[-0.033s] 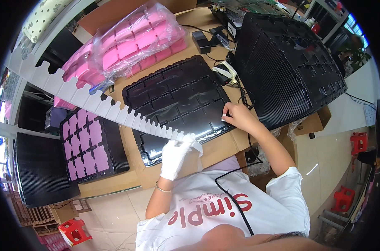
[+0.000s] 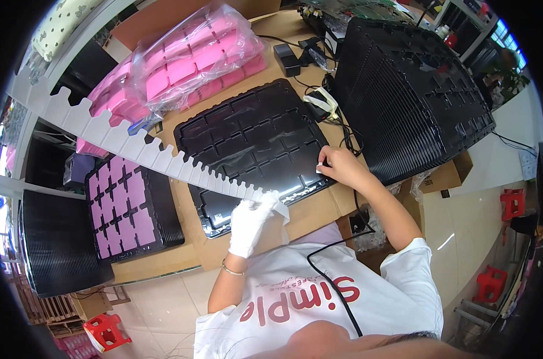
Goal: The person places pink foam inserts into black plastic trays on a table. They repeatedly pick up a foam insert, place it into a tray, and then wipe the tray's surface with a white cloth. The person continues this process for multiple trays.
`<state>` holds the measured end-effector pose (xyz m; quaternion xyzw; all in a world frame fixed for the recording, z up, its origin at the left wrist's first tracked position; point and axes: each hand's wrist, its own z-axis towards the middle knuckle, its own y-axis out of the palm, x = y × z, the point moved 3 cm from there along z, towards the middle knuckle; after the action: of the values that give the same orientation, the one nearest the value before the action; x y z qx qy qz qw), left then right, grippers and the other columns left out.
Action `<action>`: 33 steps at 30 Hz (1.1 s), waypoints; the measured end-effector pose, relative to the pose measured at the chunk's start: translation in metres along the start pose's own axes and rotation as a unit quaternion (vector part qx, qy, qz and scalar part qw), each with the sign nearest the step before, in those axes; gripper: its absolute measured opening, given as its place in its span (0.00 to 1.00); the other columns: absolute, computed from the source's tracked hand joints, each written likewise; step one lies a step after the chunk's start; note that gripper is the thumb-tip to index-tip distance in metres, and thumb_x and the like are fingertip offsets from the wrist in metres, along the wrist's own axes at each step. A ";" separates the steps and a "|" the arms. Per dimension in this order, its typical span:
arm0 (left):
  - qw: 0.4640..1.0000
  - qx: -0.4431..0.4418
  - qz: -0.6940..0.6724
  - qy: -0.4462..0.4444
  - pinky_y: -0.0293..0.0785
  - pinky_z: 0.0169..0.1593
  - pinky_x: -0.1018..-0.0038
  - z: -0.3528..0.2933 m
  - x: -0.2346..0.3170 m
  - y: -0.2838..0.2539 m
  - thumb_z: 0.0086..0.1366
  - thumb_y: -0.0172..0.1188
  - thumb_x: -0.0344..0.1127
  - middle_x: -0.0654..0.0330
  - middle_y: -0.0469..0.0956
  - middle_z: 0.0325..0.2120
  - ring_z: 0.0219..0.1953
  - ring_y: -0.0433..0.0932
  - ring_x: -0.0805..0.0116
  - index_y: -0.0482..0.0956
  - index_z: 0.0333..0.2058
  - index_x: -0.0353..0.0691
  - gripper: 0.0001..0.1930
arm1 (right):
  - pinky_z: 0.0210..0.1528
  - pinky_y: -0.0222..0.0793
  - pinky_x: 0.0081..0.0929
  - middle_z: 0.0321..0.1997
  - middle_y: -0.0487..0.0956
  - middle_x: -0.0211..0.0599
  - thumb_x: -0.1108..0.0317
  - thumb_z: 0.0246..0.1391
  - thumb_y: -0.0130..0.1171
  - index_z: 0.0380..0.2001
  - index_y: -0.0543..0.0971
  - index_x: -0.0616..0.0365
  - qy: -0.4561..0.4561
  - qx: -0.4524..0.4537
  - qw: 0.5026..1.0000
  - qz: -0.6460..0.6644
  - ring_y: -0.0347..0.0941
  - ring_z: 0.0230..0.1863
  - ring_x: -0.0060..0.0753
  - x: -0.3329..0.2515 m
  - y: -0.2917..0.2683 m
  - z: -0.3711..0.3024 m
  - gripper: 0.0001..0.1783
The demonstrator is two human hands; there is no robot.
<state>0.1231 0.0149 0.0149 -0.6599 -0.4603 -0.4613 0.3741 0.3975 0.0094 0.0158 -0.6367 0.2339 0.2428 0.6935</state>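
long white strip (image 2: 135, 151), toothed along one edge, runs from the left hand up toward the far left, crossing in front of the tray's left part. left hand (image 2: 248, 226): white-gloved, fingers pinching the strip's narrow-looking end. right hand (image 2: 343, 167): bare, fingers curled, tips close around a small white piece (image 2: 320, 169) at the right edge of the black tray; cannot tell from here whether it is gripped or worn.

black tray (image 2: 253, 140): glossy, cross-shaped ridges, lying flat on the surface (image 2: 313, 210), which is covered with brown cardboard. beyond it, pink pads (image 2: 193, 69) in clear plastic; also a black adapter (image 2: 287, 60) and tangled cables.

left: a second tray (image 2: 168, 209) with pink-purple cells, beside a stack of black trays (image 2: 62, 239). right: a tall stack of black trays (image 2: 391, 107), leaning.

room: pale tiled floor (image 2: 163, 305); one red stool (image 2: 107, 331) at lower left, two at right; wall socket (image 2: 528, 163) and green plant (image 2: 510, 78) at far right.
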 end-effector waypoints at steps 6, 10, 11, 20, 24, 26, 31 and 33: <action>0.999 -0.018 0.032 -0.015 0.72 0.38 0.78 0.002 -0.003 -0.001 0.58 0.68 0.52 0.58 0.82 0.27 0.30 0.77 0.76 0.83 0.37 0.31 0.25 | 0.30 0.71 0.33 0.23 0.79 0.45 0.68 0.45 0.65 0.26 0.77 0.63 0.013 -0.042 0.999 -0.019 0.77 0.25 0.42 0.006 0.000 0.007 0.09; 0.999 -0.023 0.020 -0.014 0.72 0.39 0.78 0.001 0.000 -0.001 0.58 0.68 0.51 0.58 0.82 0.28 0.31 0.77 0.76 0.83 0.38 0.30 0.24 | 0.30 0.72 0.32 0.23 0.79 0.46 0.68 0.45 0.65 0.25 0.78 0.63 0.017 -0.047 0.998 -0.034 0.78 0.25 0.41 0.005 0.000 0.008 0.09; 1.000 -0.018 0.019 -0.012 0.72 0.39 0.78 0.000 0.001 0.000 0.58 0.68 0.51 0.58 0.82 0.28 0.31 0.77 0.76 0.83 0.38 0.30 0.24 | 0.30 0.72 0.32 0.23 0.79 0.46 0.68 0.45 0.66 0.25 0.78 0.63 0.017 -0.040 0.998 -0.037 0.78 0.25 0.41 0.005 0.001 0.008 0.09; 0.999 -0.027 0.030 -0.017 0.72 0.40 0.78 0.000 0.000 -0.002 0.58 0.68 0.49 0.57 0.82 0.30 0.33 0.77 0.76 0.81 0.39 0.27 0.25 | 0.36 0.74 0.37 0.26 0.81 0.45 0.70 0.44 0.64 0.24 0.79 0.62 0.049 -0.042 0.998 -0.017 0.79 0.30 0.47 0.000 -0.001 0.007 0.06; 1.000 -0.015 -0.012 0.003 0.72 0.40 0.79 -0.001 0.003 0.001 0.58 0.68 0.49 0.57 0.82 0.29 0.32 0.77 0.76 0.80 0.38 0.26 0.25 | 0.31 0.70 0.31 0.23 0.79 0.40 0.70 0.43 0.65 0.27 0.81 0.60 0.008 -0.086 0.996 0.022 0.76 0.26 0.39 -0.001 -0.006 0.003 0.07; 1.000 -0.022 0.010 -0.002 0.72 0.39 0.79 0.001 0.000 0.000 0.58 0.69 0.48 0.57 0.82 0.29 0.32 0.77 0.77 0.81 0.39 0.27 0.24 | 0.28 0.66 0.25 0.19 0.76 0.33 0.70 0.44 0.65 0.29 0.82 0.59 -0.039 -0.103 0.992 0.058 0.72 0.22 0.29 0.007 -0.004 -0.004 0.06; 1.000 -0.022 0.019 0.009 0.72 0.38 0.78 -0.001 0.001 -0.003 0.59 0.69 0.46 0.59 0.82 0.30 0.31 0.76 0.77 0.81 0.40 0.31 0.21 | 0.29 0.57 0.15 0.22 0.67 0.16 0.70 0.52 0.65 0.29 0.79 0.58 0.099 0.036 0.945 0.310 0.60 0.25 0.10 0.004 -0.035 -0.049 0.05; 0.999 -0.012 0.034 -0.005 0.72 0.37 0.78 -0.010 0.000 -0.013 0.59 0.68 0.44 0.60 0.82 0.30 0.31 0.76 0.77 0.82 0.41 0.36 0.18 | 0.31 0.59 0.15 0.25 0.69 0.18 0.72 0.52 0.64 0.29 0.76 0.57 0.101 0.012 0.923 0.372 0.62 0.28 0.11 -0.001 -0.044 -0.097 0.05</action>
<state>0.1082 0.0096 0.0193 -0.6819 -0.4335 -0.4509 0.3792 0.4234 -0.0902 0.0428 -0.5166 0.5256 0.4146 0.5338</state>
